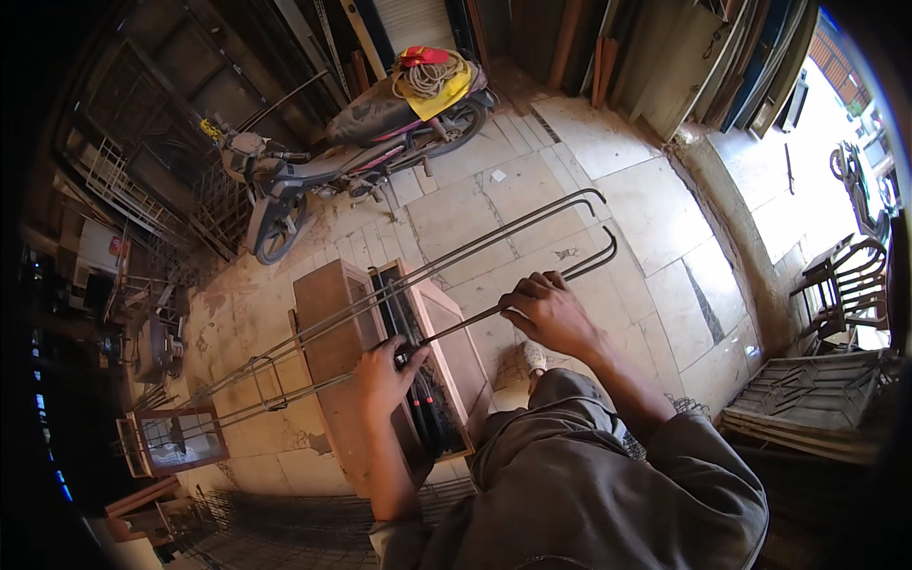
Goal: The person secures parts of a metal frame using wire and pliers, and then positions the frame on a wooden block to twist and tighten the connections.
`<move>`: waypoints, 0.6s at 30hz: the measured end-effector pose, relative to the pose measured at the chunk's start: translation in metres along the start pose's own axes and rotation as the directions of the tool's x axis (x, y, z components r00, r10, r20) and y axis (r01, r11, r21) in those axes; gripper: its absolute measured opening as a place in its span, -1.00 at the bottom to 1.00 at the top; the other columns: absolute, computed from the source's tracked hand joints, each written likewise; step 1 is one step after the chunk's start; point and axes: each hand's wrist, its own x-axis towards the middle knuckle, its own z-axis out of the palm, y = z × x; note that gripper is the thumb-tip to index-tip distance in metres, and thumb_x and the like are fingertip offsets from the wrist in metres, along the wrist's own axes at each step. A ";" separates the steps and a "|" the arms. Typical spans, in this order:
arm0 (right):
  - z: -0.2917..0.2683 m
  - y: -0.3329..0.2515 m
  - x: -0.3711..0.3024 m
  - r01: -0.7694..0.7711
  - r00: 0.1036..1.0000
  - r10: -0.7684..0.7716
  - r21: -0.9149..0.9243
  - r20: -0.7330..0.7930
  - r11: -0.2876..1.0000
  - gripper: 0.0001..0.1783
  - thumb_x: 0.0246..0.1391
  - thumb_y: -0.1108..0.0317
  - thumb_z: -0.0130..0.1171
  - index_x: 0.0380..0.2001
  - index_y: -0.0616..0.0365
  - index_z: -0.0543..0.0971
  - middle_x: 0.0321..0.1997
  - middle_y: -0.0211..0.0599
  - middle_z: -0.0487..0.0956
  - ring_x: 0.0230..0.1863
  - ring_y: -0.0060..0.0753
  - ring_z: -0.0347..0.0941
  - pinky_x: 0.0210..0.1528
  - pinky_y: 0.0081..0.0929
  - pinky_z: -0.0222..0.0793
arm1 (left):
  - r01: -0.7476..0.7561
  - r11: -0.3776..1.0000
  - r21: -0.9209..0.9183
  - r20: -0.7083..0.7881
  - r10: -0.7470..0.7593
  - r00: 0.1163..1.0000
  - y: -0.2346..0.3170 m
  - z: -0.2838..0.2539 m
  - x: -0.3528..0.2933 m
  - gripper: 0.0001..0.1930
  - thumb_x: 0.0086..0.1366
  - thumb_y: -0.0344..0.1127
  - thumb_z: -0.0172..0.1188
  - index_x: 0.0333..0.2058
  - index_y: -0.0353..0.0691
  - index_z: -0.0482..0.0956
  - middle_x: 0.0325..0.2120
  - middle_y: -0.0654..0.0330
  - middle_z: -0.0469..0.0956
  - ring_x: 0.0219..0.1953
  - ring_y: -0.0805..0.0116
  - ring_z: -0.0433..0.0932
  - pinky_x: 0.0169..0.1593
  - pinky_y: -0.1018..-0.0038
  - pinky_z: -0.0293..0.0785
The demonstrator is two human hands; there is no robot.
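Note:
Long steel reinforcing bars (446, 261) with hooked ends slant across the view, in an upper and a lower pair. My right hand (546, 309) is closed round the lower bars, short of their hooks at the right. Farther left, my left hand (385, 370) is closed on the same lower bars. A small dark thing shows at its thumb and fingers; its kind is unclear. A square wire stirrup (266, 383) encircles the bars to the left of that hand. Under the bars stands a brown wooden box-like bench (328, 313) with a dark slot holding black things with red marks.
A motorbike (366, 157) with coiled rope (429, 78) on its seat stands at the back. Wooden panels (665, 76) lean behind. A chair (848, 285) and a carved panel (807, 394) are at the right. Wire mesh (285, 532) lies at the lower left.

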 end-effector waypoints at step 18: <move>-0.042 0.096 -0.047 -0.418 0.575 0.641 0.491 -0.509 0.764 -0.67 0.16 0.25 0.25 -0.23 0.30 0.44 -0.33 -0.20 0.46 -0.40 -0.40 0.32 -0.34 -0.42 0.28 | 0.029 0.923 -0.385 -0.235 -0.129 0.964 0.011 0.033 -0.004 -0.78 0.19 -0.32 0.35 -0.36 -0.39 0.57 -0.52 0.14 0.47 -0.50 0.38 0.41 -0.35 0.47 0.35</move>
